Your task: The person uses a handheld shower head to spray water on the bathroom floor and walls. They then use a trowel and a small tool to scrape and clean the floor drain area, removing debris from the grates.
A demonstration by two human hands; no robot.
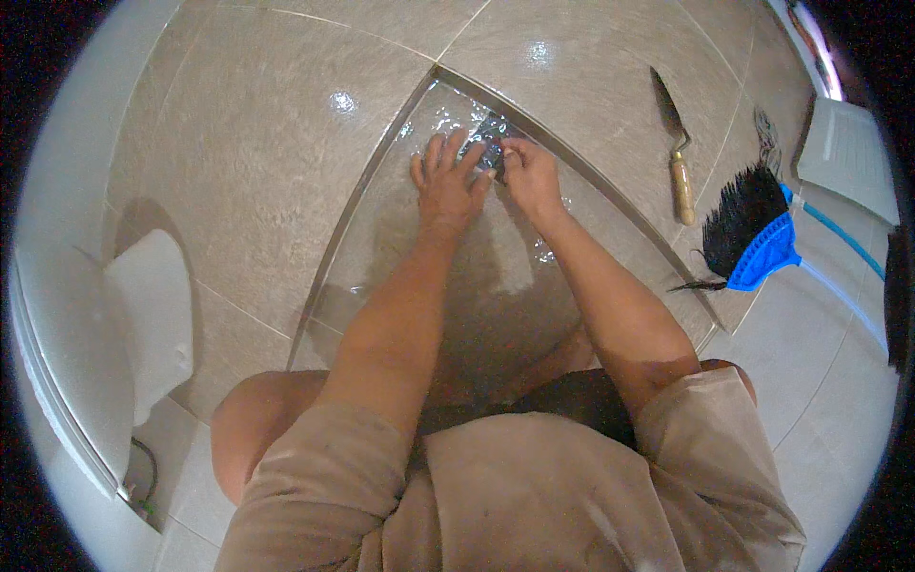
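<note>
In front of me is a sunken floor section (543, 315) with raised edges, holding shallow rippling water. At its far corner a small dark square piece (491, 129) shows through the glare, too blurred to name. My left hand (448, 186) lies on the wet floor beside it, palm down and fingers spread, the thumb stretched toward the other hand. My right hand (532, 181) is closed at the right side of the dark piece, thumb and forefinger together. What those fingers pinch is mostly hidden.
Right of the recess, a pointing trowel (681, 181) with a wooden handle lies on the beige tiles. A blue broom head (765, 253) with black bristles rests nearby, next to a pale ribbed panel (848, 157). A white rounded fixture (152, 319) stands at left.
</note>
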